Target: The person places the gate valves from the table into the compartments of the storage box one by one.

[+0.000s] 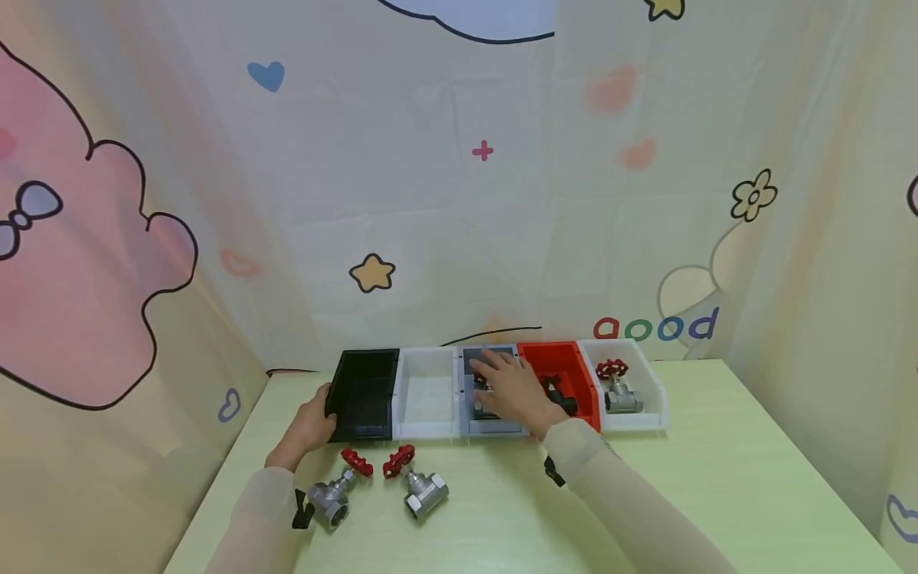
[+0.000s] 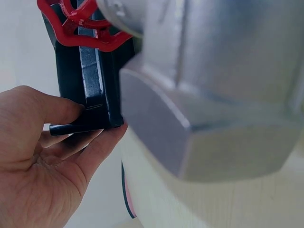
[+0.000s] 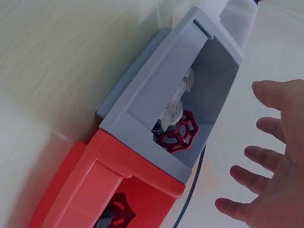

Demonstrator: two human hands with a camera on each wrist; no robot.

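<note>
Black bin (image 1: 362, 402), glossy and boxy, is pinched by left grip (image 1: 308, 424).

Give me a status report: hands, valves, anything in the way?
Left hand gripping black bin. Right hand spread above grey bin, valve inside. Two valves loose on table; no obstruction seen.

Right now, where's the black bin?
In the head view, the black bin sits at the row's left end, beside a white bin, with the left grip on its outer side.

Pale green table (image 1: 753, 478), row of five bins (image 1: 495, 427), two red-wheeled valves (image 1: 425, 493) in front
</note>
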